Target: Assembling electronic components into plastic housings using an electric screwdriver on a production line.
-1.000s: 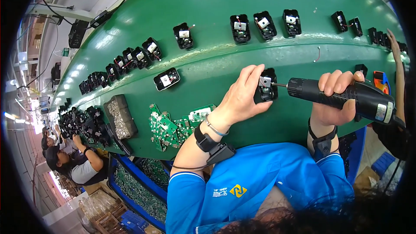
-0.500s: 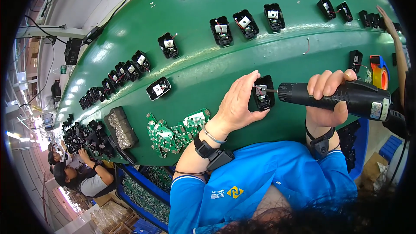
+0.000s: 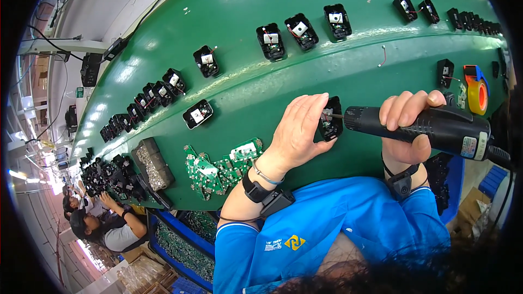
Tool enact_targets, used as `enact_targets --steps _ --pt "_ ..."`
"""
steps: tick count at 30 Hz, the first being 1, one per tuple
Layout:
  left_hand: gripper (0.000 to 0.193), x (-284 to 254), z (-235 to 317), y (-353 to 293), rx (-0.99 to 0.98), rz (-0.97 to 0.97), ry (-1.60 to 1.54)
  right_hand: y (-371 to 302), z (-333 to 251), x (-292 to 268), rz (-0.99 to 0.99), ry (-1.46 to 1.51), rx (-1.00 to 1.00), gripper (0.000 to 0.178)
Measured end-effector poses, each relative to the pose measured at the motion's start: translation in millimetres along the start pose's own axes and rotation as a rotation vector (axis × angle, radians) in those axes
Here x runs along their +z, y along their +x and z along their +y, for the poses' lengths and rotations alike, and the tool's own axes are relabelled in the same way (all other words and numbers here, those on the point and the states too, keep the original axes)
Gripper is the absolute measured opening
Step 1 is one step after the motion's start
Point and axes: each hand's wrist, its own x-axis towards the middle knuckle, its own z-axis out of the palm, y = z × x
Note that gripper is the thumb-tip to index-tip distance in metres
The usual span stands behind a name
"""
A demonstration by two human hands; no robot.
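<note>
In my right hand [image 3: 411, 125] is a black electric screwdriver [image 3: 376, 120], lying nearly level with its bit pointing left. The bit reaches into a small black plastic housing [image 3: 333, 127] that holds a circuit board and wires. My left hand [image 3: 299, 128] grips this housing from its left side, thumb at the near end and fingers at the far end. The bit's very tip is hard to make out inside the housing. To the left of my left hand lies a pile of green circuit boards [image 3: 215, 171].
Similar black housings [image 3: 271, 42] stand in a spaced row across the green table [image 3: 245, 84]. A tray of screws [image 3: 152, 163] and a heap of black parts [image 3: 111, 177] lie at the left. A tape dispenser [image 3: 477, 92] stands at the right. Co-workers [image 3: 103, 223] sit at the far left.
The screwdriver and my right hand have shifted slightly left and down, with the bit still in the housing. At the far right, another person's hand and arm have left the view.
</note>
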Motion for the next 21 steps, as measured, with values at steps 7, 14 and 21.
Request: enact_targets --steps 7,14,21 --pt "0.082 3.2 2.6 0.6 -0.031 -0.013 -0.001 -1.8 -1.6 4.3 -0.058 -0.082 -0.035 0.048" --pt "0.084 5.0 5.4 2.5 -0.028 0.012 -0.022 -1.3 -3.5 4.5 -0.149 -0.13 -0.047 0.044" --pt "0.083 9.7 3.5 0.0 0.006 0.032 -0.03 -3.7 -3.0 3.3 -0.159 -0.129 -0.014 0.041"
